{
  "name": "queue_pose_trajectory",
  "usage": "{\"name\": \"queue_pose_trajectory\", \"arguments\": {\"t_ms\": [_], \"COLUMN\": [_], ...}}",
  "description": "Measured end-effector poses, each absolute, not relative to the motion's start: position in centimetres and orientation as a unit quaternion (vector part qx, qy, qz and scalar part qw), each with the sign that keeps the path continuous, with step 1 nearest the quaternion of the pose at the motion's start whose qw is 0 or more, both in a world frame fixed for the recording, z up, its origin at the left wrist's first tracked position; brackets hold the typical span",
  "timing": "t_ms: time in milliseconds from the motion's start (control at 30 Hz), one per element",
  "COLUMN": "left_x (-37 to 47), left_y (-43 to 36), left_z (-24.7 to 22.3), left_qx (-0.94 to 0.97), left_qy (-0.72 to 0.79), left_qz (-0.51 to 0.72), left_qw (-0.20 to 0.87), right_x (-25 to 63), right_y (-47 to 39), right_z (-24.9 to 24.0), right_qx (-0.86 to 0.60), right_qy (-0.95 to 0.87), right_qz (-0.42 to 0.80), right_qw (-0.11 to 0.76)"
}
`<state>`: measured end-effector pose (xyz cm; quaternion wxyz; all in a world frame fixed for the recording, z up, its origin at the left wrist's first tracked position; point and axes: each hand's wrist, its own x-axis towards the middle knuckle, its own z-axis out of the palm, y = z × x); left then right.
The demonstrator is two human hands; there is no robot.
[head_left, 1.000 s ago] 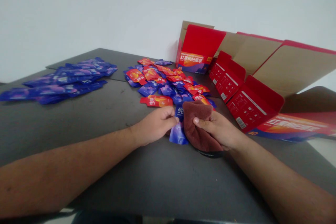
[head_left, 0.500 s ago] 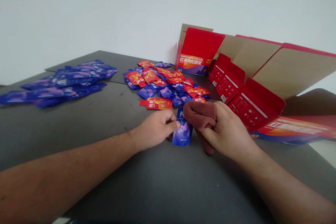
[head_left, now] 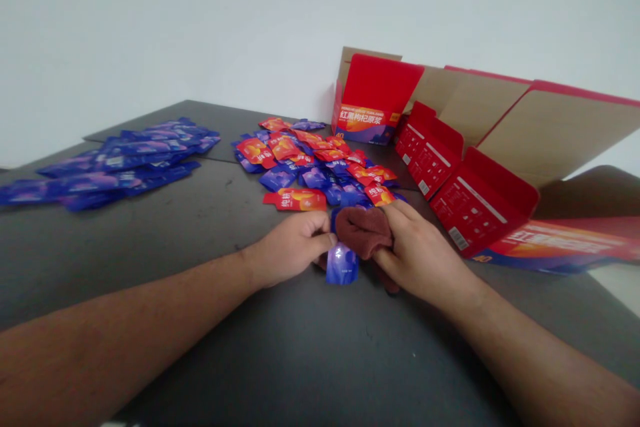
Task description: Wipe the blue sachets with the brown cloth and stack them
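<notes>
Between my hands is a blue-purple sachet (head_left: 342, 267), upright with its printed face toward me. My left hand (head_left: 300, 243) is closed on its left edge, thumb in front. A folded brown cloth (head_left: 364, 230) is gripped in my right hand (head_left: 417, 243) and lies across the sachet's upper part, hiding most of it. Some brown material also shows just below my left fingers. Right behind my hands a red sachet (head_left: 300, 199) lies flat at the near edge of a mixed pile of red and blue sachets (head_left: 315, 177).
Several blue sachets (head_left: 145, 153) are stacked at the left on the dark table (head_left: 225, 340). Open red printed cartons (head_left: 367, 123) with raised flaps line the right side, and a nearer carton (head_left: 565, 247) stands beside my right forearm. A pale wall rises behind.
My right hand has moved left and slightly down with the cloth, which now covers more of the sachet's front. My left hand keeps its hold almost in place.
</notes>
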<state>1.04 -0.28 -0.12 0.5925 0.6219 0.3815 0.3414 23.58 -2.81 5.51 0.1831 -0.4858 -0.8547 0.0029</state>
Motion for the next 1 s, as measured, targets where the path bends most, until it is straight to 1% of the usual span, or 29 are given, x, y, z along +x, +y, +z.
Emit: {"name": "queue_pose_trajectory", "arguments": {"t_ms": [133,300,433,500,633,800,1000], "left_x": [1.02,1.07,1.17,1.19,1.15,1.25,1.19], "left_y": [-0.32,-0.26,-0.32,-0.34,-0.29,-0.27,-0.34], "left_z": [-0.07,-0.36,-0.05,0.02,-0.26,-0.29,-0.05], "left_qx": [0.612,0.602,0.594,0.588,0.592,0.58,0.596], "left_qy": [0.38,0.373,0.37,0.37,0.376,0.364,0.372], "left_qz": [0.347,0.345,0.355,0.357,0.367,0.361,0.37], "left_qw": [0.601,0.616,0.62,0.624,0.611,0.634,0.609], "right_x": [23.44,23.69,23.53,23.58,23.79,23.63,23.99], "right_y": [-3.23,-2.72,-2.98,-2.96,-2.53,-2.82,-2.27], "right_z": [5.45,5.34,5.16,5.08,5.02,5.05,4.87], "right_qx": [-0.423,-0.496,-0.427,-0.428,-0.487,-0.441,-0.486], "right_qy": [-0.894,-0.847,-0.892,-0.891,-0.856,-0.887,-0.855], "right_qz": [0.008,-0.011,0.028,0.022,0.001,0.023,0.003], "right_qw": [0.148,0.189,0.146,0.146,0.177,0.136,0.182]}}
